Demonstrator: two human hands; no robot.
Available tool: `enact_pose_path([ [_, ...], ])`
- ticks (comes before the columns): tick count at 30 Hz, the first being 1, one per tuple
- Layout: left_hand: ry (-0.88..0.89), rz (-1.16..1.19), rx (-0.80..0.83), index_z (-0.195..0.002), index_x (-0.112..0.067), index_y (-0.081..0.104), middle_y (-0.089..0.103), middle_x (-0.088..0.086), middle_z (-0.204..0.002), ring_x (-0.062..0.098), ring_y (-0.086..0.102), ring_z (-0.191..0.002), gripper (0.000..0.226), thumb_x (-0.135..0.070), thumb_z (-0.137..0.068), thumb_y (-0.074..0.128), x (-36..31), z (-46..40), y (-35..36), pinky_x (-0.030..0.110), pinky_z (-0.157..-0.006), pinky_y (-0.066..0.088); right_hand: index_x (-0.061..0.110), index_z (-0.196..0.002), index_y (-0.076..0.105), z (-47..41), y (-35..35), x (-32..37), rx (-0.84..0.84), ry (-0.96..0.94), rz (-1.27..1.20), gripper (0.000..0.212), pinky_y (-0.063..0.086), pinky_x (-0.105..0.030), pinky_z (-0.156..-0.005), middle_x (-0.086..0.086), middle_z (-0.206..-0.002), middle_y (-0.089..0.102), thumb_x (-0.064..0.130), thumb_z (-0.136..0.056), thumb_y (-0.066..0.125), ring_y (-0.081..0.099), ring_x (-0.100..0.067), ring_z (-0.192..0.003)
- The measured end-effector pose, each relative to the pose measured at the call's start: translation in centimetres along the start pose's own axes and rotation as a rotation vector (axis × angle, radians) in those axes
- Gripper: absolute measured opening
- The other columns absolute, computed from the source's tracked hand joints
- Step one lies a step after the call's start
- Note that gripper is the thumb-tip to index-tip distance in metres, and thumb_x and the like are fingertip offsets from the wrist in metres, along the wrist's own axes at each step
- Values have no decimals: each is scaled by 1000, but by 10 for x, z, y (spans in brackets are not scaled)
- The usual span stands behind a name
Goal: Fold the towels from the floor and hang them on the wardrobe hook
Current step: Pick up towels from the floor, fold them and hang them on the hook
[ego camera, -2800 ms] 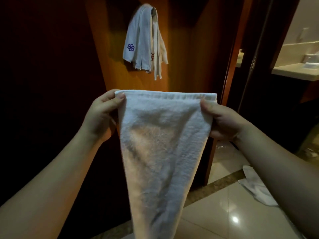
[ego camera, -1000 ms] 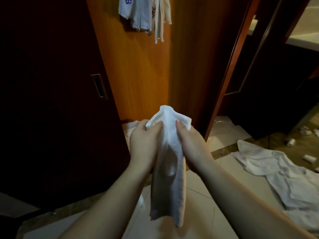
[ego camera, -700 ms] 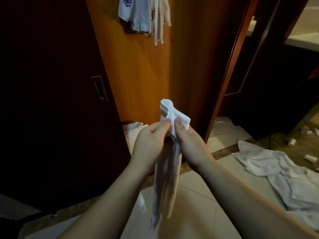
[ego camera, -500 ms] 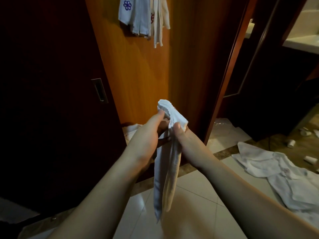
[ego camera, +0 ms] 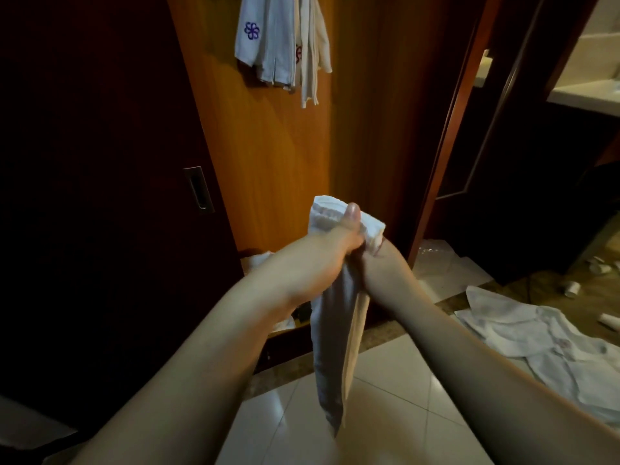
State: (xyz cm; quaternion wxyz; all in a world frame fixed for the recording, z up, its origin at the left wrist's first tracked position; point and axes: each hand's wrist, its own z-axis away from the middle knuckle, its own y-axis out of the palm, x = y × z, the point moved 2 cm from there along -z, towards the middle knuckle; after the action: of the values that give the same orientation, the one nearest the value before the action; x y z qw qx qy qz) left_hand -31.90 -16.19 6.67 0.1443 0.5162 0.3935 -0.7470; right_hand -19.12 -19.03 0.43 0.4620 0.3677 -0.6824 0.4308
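White terry towel (ego camera: 330, 347), folded lengthwise into a narrow strip, hangs between the two forearms over the pale glossy floor tiles (ego camera: 385, 397), its bunched hemmed top standing above the hands and its tail tapering to a point below. The left hand (ego camera: 312, 263) grips the top of the strip, thumb pressed flat on the hem and fingers wrapped round the cloth. The right hand (ego camera: 382, 270) sits just beside it, touching the towel; its fingers are hidden behind the cloth, so whether they clamp it I cannot tell. To the right, a rumpled heap of white towels (ego camera: 536, 337) lies on the floor, with small white rolls (ego camera: 337, 290) scattered on the brown strip beyond. Behind the hands stands the orange-brown wooden wardrobe panel (ego camera: 268, 146), and beside it a dark sliding door with a recessed metal handle (ego camera: 198, 189). High on the panel hang folded white towels (ego camera: 278, 38), one bearing a purple flower emblem (ego camera: 252, 30).
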Motion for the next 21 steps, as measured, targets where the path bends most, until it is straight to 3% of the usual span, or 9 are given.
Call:
enact_pose_path([
  [1, 23, 49, -67, -132, -26, 64, 51, -5, -147, 12, 46, -135, 74, -68, -94, 17, -2, 3, -5, 20, -102, 33, 23, -101, 70, -5, -5, 1, 10, 38, -139, 22, 52, -9, -69, 10, -82, 75, 11, -101, 52, 70, -1, -77],
  [3, 186, 98, -331, -111, -30, 71, 68, -21, -111, -7, 61, -102, 66, -76, -87, 30, 2, -3, -22, 9, -78, 47, 18, -97, 71, -17, -17, 6, 44, 118, -436, 23, 57, -22, -77, 4, -84, 78, 3, -97, 54, 73, -10, -82],
  [5, 299, 46, -470, -126, -29, 58, 60, -23, -119, -6, 56, -109, 56, -68, -86, 57, 12, -17, -38, 14, -85, 48, 10, -97, 69, -30, -29, 16, 50, 150, -592, 18, 61, -29, -74, -5, -84, 77, 1, -96, 53, 74, -19, -80],
  [7, 219, 133, -288, -138, -28, 48, 54, -9, -137, 10, 52, -122, 86, -68, -67, 75, 25, -37, -45, 26, -91, 46, 5, -99, 68, -36, -37, 25, 141, 143, -651, 15, 61, -30, -67, -10, -84, 77, 3, -92, 54, 75, -21, -77],
  [8, 173, 209, -165, -136, -27, 53, 60, -5, -134, 16, 58, -120, 88, -66, -61, 78, 30, -46, -48, 28, -87, 49, 4, -100, 67, -39, -39, 29, 188, 138, -621, 15, 61, -29, -66, -10, -85, 77, 5, -88, 58, 75, -21, -78],
  [10, 165, 254, 19, -115, -34, 71, 73, -3, -117, 20, 69, -108, 60, -59, -61, 83, 32, -57, -55, 27, -75, 54, 4, -104, 66, -45, -44, 35, 257, 135, -556, 24, 60, -28, -69, -9, -87, 77, 8, -81, 63, 75, -20, -80],
  [12, 244, 223, 31, -103, -39, 76, 75, -5, -111, 16, 72, -102, 45, -54, -63, 88, 30, -66, -63, 24, -72, 57, 6, -111, 63, -51, -49, 41, 281, 128, -523, 31, 60, -27, -74, -6, -90, 78, 11, -81, 61, 75, -18, -85],
  [16, 404, 322, -5, -109, -36, 74, 74, -1, -116, 19, 71, -107, 41, -45, -71, 87, 14, -81, -65, 25, -78, 57, 12, -115, 66, -55, -58, 32, 318, 95, -537, 34, 60, -30, -83, -4, -101, 77, 23, -82, 65, 73, -20, -98],
  [21, 499, 514, -55, -115, -21, 71, 73, 9, -115, 28, 70, -107, 37, -23, -79, 82, 0, -90, -69, 31, -82, 57, 13, -92, 77, -50, -47, -3, 224, 70, -367, 21, 56, -28, -74, -2, -89, 75, 27, -77, 80, 71, -16, -85],
])
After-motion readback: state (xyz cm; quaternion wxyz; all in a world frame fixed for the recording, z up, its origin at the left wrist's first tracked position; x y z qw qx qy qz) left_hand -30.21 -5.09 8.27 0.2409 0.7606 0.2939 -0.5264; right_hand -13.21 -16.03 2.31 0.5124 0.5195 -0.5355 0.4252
